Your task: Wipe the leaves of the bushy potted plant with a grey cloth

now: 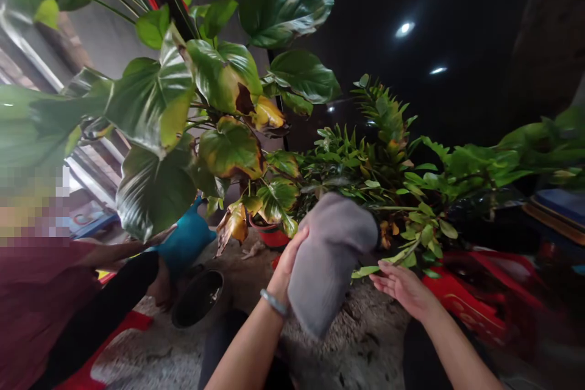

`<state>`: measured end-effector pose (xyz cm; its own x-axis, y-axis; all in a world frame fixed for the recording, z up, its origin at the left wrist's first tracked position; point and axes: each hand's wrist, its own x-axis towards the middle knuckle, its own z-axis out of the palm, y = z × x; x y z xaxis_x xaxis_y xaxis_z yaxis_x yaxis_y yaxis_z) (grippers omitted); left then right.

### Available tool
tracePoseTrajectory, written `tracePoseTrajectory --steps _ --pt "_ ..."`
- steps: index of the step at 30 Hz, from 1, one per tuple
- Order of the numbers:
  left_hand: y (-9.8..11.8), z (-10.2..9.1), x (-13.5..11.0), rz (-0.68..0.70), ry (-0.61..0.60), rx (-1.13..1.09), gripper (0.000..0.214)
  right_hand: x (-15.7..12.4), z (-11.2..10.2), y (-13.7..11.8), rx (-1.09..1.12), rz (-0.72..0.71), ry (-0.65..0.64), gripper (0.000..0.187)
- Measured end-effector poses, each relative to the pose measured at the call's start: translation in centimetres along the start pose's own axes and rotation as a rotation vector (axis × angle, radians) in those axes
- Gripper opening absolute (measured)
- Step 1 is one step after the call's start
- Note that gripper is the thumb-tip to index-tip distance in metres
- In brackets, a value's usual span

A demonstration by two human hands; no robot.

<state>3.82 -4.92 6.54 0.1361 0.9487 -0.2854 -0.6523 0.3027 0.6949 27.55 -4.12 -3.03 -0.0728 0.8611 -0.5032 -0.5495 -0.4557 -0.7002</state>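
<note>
A soft grey cloth (336, 244) hangs in folds from my left hand (292, 262), whose fingers are closed on its left side. A grey bangle circles that wrist. To the right, my right hand (404, 289) has its thumb and fingers around a narrow green leaf (402, 254) on a leafy stem (423, 231). The leaf's tip sticks out left of my fingertips, close to the cloth. Part of the grip is hidden behind the fingers. Low green plants (356, 158) grow just beyond both hands.
A large-leaved plant (228, 146) with browned edges rises at left, near a red pot (269, 234). A dark bucket (198, 298) stands on the rough floor. Another person in a maroon top (41, 311) sits left beside a teal object (187, 241). A red box (470, 298) lies right.
</note>
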Motion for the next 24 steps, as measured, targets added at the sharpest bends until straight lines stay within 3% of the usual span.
tracePoseTrajectory --steps 2,4,7,9,11,14,17,19,22,24 --pt "1.4 3.5 1.9 0.119 0.043 0.063 0.033 0.2 0.0 0.1 -0.013 -0.001 0.018 0.031" --pt "1.3 5.0 3.1 0.224 0.133 0.144 0.033 0.5 -0.3 0.2 -0.025 -0.004 0.029 0.030" --pt "-1.7 3.6 2.6 0.164 0.125 0.334 0.037 0.9 -0.8 0.4 -0.035 0.009 -0.005 0.031" --pt "-3.6 1.9 1.1 0.018 0.032 0.408 0.041 1.1 -1.1 0.5 -0.033 0.032 -0.049 0.030" --pt "-3.9 1.3 -0.4 -0.049 -0.056 0.411 0.046 1.0 -1.1 0.6 -0.043 0.035 -0.077 0.028" --pt "-0.8 2.9 -1.2 0.103 -0.118 0.322 0.050 0.7 -1.0 0.5 -0.066 -0.009 -0.034 0.027" --pt "2.8 3.9 -0.4 0.281 -0.006 0.126 0.039 0.5 -0.6 0.5 -0.057 -0.015 0.019 0.031" --pt "3.0 2.5 -0.1 0.245 0.131 0.014 0.031 0.6 -0.5 0.5 -0.045 -0.003 0.024 0.033" --pt "-0.1 -2.0 -0.9 -0.054 0.276 -0.057 0.035 0.8 -0.7 0.6 -0.023 0.016 0.037 0.035" --pt "-2.7 -4.8 -2.2 -0.227 0.222 -0.126 0.045 0.9 -1.0 0.6 -0.016 0.029 0.056 0.035"
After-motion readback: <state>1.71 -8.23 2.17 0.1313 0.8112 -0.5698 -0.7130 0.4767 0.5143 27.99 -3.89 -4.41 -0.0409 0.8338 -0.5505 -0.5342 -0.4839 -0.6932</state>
